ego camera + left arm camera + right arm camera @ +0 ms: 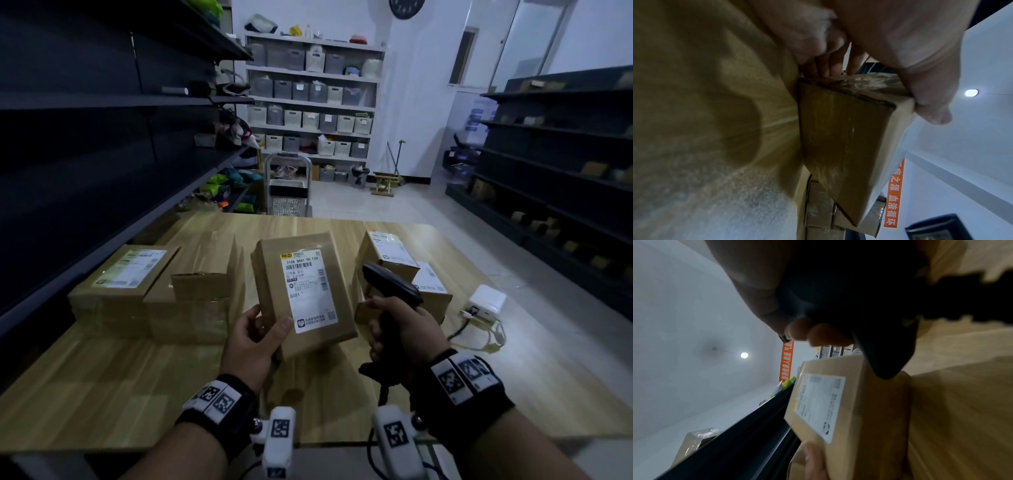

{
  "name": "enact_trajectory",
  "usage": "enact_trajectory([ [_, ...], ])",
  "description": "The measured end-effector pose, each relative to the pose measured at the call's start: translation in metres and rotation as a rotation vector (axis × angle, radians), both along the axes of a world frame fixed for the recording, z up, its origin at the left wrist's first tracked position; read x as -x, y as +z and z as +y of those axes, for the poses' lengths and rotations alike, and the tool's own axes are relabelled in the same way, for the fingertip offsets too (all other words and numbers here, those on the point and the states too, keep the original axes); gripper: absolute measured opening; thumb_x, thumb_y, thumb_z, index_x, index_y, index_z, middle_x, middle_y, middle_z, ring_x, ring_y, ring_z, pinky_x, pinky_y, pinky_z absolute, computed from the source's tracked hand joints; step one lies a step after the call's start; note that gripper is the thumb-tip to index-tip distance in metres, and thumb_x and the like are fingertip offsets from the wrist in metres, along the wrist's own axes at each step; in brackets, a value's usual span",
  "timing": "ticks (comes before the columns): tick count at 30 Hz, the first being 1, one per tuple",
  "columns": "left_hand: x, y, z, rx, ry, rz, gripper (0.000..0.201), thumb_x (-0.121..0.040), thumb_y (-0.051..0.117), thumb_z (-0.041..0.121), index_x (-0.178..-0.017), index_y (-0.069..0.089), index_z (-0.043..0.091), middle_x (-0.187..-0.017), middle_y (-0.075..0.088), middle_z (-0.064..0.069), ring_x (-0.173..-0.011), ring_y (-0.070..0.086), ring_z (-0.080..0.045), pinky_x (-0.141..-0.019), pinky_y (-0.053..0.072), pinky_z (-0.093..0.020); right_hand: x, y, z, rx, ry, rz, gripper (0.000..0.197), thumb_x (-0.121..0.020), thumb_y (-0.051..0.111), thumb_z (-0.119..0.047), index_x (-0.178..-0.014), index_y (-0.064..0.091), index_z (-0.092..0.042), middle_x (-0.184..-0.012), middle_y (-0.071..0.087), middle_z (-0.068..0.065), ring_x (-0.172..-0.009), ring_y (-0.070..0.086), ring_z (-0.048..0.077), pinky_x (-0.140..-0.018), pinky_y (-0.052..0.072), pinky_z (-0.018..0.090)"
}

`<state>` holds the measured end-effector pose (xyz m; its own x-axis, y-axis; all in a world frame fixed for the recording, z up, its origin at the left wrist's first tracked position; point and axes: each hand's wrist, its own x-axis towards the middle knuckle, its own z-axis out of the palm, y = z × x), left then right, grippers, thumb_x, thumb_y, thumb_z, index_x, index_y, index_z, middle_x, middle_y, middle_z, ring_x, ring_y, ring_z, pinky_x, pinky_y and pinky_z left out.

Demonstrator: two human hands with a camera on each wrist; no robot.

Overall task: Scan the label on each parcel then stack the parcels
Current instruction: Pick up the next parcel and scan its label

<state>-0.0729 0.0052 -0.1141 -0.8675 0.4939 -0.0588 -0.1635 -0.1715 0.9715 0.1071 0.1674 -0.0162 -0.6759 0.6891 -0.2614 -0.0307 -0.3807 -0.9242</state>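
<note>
both hands grip: left hand (251, 342) flat cardboard parcel (305, 294), right hand (406, 329) black scanner (390, 284).

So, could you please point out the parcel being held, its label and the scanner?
held parcel (274, 291): head view, bare cardboard left of the label.
label (308, 291): head view, middle of the white sheet.
scanner (390, 284): head view, top of its black head.

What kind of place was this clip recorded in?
Probably a small stockroom or parcel-sorting room: labelled cardboard parcels on a wooden table, white shelves of storage bins on the far wall, dark shelving along the sides.
</note>
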Motion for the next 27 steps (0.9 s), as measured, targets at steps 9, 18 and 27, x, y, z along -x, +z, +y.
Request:
enact_trajectory([
  [9,0.015,-0.002,0.014,0.083,0.083,-0.096,0.145,-0.029,0.097,0.086,-0.153,0.054,0.025,-0.132,0.077,-0.002,-0.118,0.076,-0.027,-0.110,0.058,-0.056,-0.009,-0.062,0.028,0.354,-0.060,0.303,0.033,-0.086,0.070,-0.036,-0.074,0.079,-0.007,-0.120,0.077,0.017,-0.108,0.072,0.035,-0.108,0.048,0.051],
  [18,0.042,0.028,0.057,0.185,-0.017,-0.126,0.100,-0.039,0.094,0.085,-0.113,0.070,0.022,-0.117,0.082,-0.017,-0.109,0.078,-0.047,-0.102,0.061,-0.069,-0.009,-0.079,0.037,0.454,0.004,0.387,0.033,-0.103,0.052,-0.040,-0.086,0.058,-0.012,-0.140,0.071,0.020,-0.136,0.064,0.034,-0.123,0.038,0.054],
  [27,0.047,0.045,0.089,0.349,-0.086,0.025,0.088,-0.063,0.060,0.098,-0.094,0.080,0.018,-0.103,0.085,-0.008,-0.103,0.079,-0.036,-0.110,0.058,-0.056,-0.007,-0.086,0.043,0.495,0.010,0.415,0.031,-0.103,0.054,-0.038,-0.097,0.062,-0.010,-0.140,0.070,0.023,-0.135,0.064,0.038,-0.126,0.035,0.055],
])
